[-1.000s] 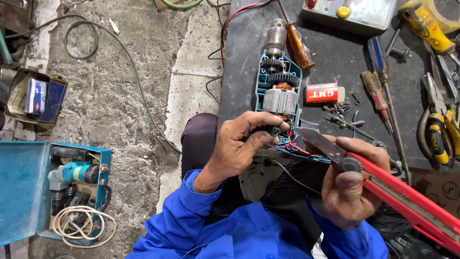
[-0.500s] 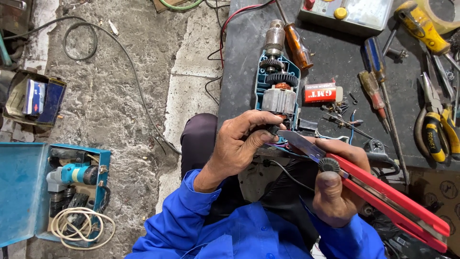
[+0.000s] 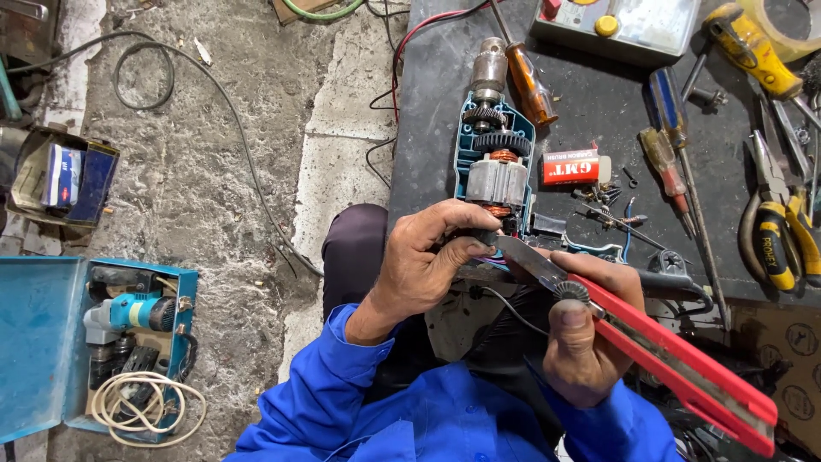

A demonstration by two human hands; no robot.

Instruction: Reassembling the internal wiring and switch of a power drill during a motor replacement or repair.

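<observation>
An opened blue electric drill (image 3: 494,145) lies on the dark workbench (image 3: 436,103), its motor, gears and chuck exposed. My left hand (image 3: 428,261) pinches wires at the rear end of the drill body. My right hand (image 3: 581,329) grips a red utility knife (image 3: 676,359), thumb on its wheel. The knife's steel blade (image 3: 526,257) points toward my left fingertips and the wires there. Blue sleeves cover both arms.
On the bench lie an orange-handled screwdriver (image 3: 528,81), more screwdrivers (image 3: 671,137), yellow-and-black pliers (image 3: 774,231), a small red box (image 3: 571,167), loose screws and a grey meter (image 3: 629,26). On the concrete floor at left sits an open blue case (image 3: 51,342) holding another drill and cord.
My right hand and the knife have shifted slightly; the blade tip now sits closer to my left fingertips. My left hand keeps its hold on the wires.
</observation>
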